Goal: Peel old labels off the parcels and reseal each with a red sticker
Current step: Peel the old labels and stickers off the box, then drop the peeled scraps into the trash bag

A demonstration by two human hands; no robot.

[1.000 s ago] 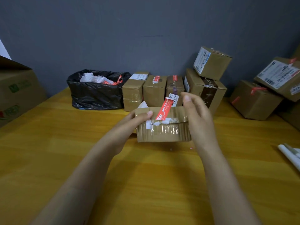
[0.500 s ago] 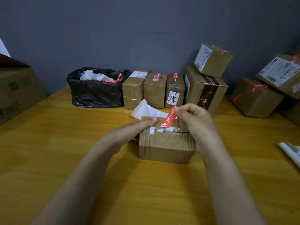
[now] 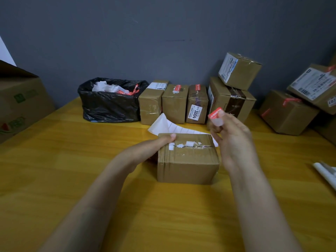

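A brown cardboard parcel (image 3: 187, 160) sits on the wooden table (image 3: 72, 160) in front of me, with torn white label scraps along its taped top seam. My left hand (image 3: 152, 148) holds the parcel's left top corner, thumb on top. My right hand (image 3: 231, 137) is raised just right of the parcel and pinches a red sticker (image 3: 215, 113) that curls up above the fingers, free of the box. A white sheet of backing paper (image 3: 163, 124) lies behind the parcel.
A black rubbish bag (image 3: 111, 104) with white and red scraps stands at the back left. A row of parcels (image 3: 174, 104) lines the wall, with stacked boxes (image 3: 232, 99) to the right. A big carton (image 3: 20, 104) is far left; white paper (image 3: 325, 171) at the right edge.
The parcel went from tilted up to flat on the table. My right hand pulled the red sticker off the parcel's top and lifted it up and to the right.
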